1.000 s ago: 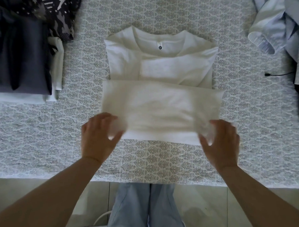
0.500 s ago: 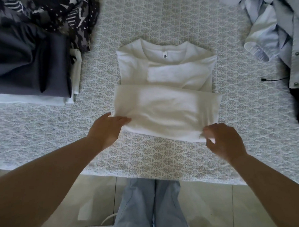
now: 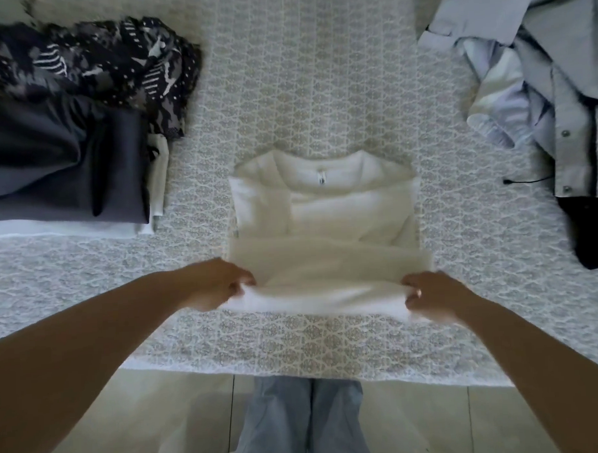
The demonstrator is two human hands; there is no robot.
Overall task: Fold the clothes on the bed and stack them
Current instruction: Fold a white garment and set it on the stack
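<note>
So the white t-shirt [image 3: 325, 225] is lying flat in the middle of the bed [image 3: 319, 88], collar pointing to the far side, sleeves already tucked in and the bottom part doubled up toward the collar. It's looking like thin, floppy cotton, super light, and it's going to sag and slide out of shape anywhere it isn't supported. My guess is the two near corners of the folded edge are the spots to grab, since holding both ends is what's keeping that edge straight while it's being carried over.

And that's what is happening here: the left hand [image 3: 218, 286] is pinching the near-left corner, fingers curled over the cloth with the thumb under, and the right hand [image 3: 434, 294] is gripping the near-right corner the same way. Both arms are reaching out from the near side, wrists low, hands set apart at the shirt's width. It's a bit blurry around the fingers, so exact finger placement is hard to call.

Over on the left, a folded stack [image 3: 58, 168] with a dark grey piece on top is waiting, a patterned dark garment [image 3: 95, 70] behind it. Unfolded pale blue shirts [image 3: 523, 62] are sitting on the right.
</note>
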